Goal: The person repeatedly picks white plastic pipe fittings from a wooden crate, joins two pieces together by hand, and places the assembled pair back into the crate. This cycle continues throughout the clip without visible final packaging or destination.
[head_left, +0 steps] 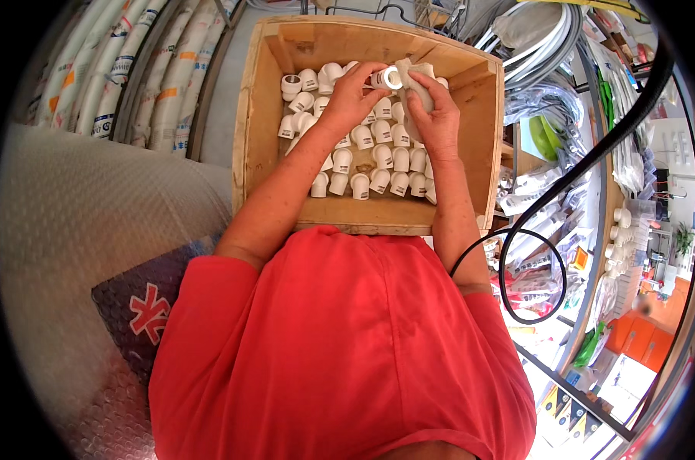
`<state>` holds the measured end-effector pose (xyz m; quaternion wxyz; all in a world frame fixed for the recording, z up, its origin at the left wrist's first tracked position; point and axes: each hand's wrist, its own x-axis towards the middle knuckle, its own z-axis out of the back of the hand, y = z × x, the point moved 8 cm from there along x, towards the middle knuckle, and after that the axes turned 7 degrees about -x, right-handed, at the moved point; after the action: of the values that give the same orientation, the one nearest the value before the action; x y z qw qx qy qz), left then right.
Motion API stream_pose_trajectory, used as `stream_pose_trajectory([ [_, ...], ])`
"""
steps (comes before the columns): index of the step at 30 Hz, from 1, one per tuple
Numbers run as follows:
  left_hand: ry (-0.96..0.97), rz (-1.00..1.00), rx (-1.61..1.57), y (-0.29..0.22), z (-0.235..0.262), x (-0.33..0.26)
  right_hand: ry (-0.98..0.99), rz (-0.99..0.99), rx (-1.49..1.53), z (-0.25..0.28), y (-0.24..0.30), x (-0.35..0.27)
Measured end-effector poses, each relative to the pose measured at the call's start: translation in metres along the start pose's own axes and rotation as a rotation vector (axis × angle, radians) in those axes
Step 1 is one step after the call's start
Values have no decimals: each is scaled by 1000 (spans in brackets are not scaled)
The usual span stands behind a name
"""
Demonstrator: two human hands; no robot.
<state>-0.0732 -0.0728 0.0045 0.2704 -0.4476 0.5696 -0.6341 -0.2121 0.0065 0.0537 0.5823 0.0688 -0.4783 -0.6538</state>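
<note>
Over the far part of a wooden box [468, 176], my left hand [353, 98] grips a white pipe elbow [392, 77], its round open end turned to the right. Close beside that end, my right hand [437, 115] is closed on a beige cloth [416, 96], which hangs down past the fingers. The cloth seems to touch the fitting's rim. Below both hands, many more white elbow fittings [360, 184] lie in the box, the nearest ones in a rough row. My forearms hide some of them.
Long wrapped pipes [167, 92] stand at the upper left. Bubble wrap [110, 184] covers a bulky thing on the left. A black cable [585, 165] loops down at the right, near shelves of bagged goods [535, 199]. Coiled white hose [535, 46] sits behind the box's right corner.
</note>
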Motion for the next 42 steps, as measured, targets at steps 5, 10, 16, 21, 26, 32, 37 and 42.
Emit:
stream_pose_trajectory([
  [5, 30, -123, 54, -23, -4, -3, -83, -133, -248, 22, -22, 3],
  [10, 61, -155, 130, -23, -6, -5, -44, 50, -16, 9, 3, 3],
  [16, 54, -196, 138, -25, -8, -6, -14, -178, -191, 17, -32, 2],
  [21, 103, -252, 263, -23, -8, -8, 41, 27, 36, 4, 5, 2],
  [26, 130, -205, 294, -28, -10, -9, 19, -179, -101, 12, -29, 1],
  [32, 133, -236, 277, -35, -14, -10, 28, -313, 303, 2, -34, 0],
  [37, 129, -310, 244, -47, -18, -12, 28, -343, 441, -4, -34, 2],
  [42, 92, -242, 61, -37, -19, -8, 71, -519, 731, -10, -35, -3],
])
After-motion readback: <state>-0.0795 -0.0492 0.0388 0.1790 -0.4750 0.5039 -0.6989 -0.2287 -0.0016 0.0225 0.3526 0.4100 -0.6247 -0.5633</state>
